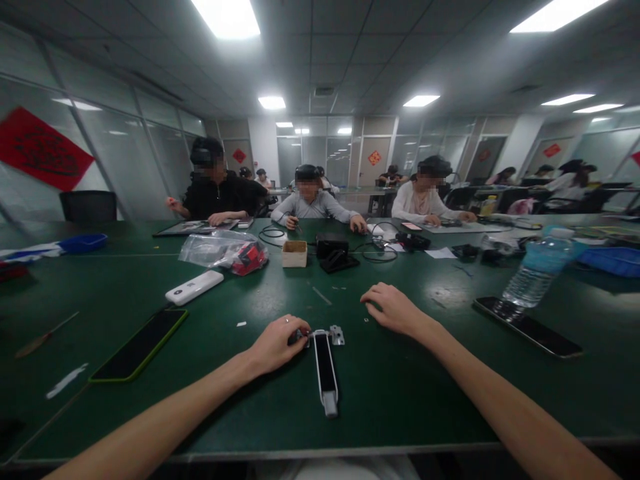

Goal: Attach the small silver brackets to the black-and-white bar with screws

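Note:
A slim device with a black strip, pale edges and a grey end piece [326,367] lies on the green table before me. At its far end a small metal bracket with holes [337,335] sticks out to the right. My left hand [280,341], with a ring on one finger, is closed on a metal piece at the device's left side; the fingers mostly hide that piece. My right hand [393,308] rests on the table to the right, apart from the device, its fingers loosely bent and apart with nothing visible in them. A tiny pale bit [366,320] lies below it.
To the left are a green-edged phone [140,347], a white handheld device [195,287] and a screwdriver [47,335]. A plastic bag [220,250], small box [295,255] and black stand [334,253] lie ahead. A water bottle [537,267] stands by another phone [530,328]. Several people sit opposite.

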`<control>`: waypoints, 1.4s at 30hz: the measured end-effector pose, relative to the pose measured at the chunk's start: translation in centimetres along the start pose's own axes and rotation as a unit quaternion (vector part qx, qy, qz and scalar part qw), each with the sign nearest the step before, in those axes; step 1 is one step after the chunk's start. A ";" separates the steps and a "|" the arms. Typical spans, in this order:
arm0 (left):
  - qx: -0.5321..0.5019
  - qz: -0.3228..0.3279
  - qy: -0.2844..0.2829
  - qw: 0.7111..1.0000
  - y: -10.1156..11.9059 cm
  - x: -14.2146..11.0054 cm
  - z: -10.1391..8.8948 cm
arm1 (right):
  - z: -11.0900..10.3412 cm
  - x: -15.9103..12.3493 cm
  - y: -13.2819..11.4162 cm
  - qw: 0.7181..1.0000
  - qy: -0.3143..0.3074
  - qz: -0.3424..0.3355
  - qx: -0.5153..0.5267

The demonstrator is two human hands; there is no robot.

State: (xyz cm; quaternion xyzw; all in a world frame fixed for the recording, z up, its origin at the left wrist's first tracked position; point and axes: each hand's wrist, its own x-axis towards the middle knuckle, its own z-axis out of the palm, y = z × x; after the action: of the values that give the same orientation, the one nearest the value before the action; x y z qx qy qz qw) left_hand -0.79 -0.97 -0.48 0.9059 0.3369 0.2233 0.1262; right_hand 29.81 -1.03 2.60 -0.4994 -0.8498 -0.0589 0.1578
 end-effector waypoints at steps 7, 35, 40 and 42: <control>0.003 0.000 0.009 1.000 0.2 -0.1 -0.2 | 1.0 -0.5 1.7 0.990 -0.126 0.028 0.063; 0.086 0.220 0.124 0.964 3.6 -0.7 -0.4 | 0.8 -0.8 -10.5 0.927 -0.021 -0.038 0.373; 0.104 0.229 0.126 0.960 3.9 -0.8 -0.6 | 1.3 -0.8 -10.5 0.926 -0.041 -0.024 0.374; 0.110 0.224 0.121 0.961 3.7 -0.8 -0.5 | 1.6 -0.8 -10.3 0.927 -0.047 -0.024 0.372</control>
State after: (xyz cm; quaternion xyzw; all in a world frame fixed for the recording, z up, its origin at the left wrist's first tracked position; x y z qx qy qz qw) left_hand 0.50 -4.22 1.15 0.9328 0.1603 0.3152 -0.0697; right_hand 20.85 -6.37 1.38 -0.3869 -0.8286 0.2813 0.2907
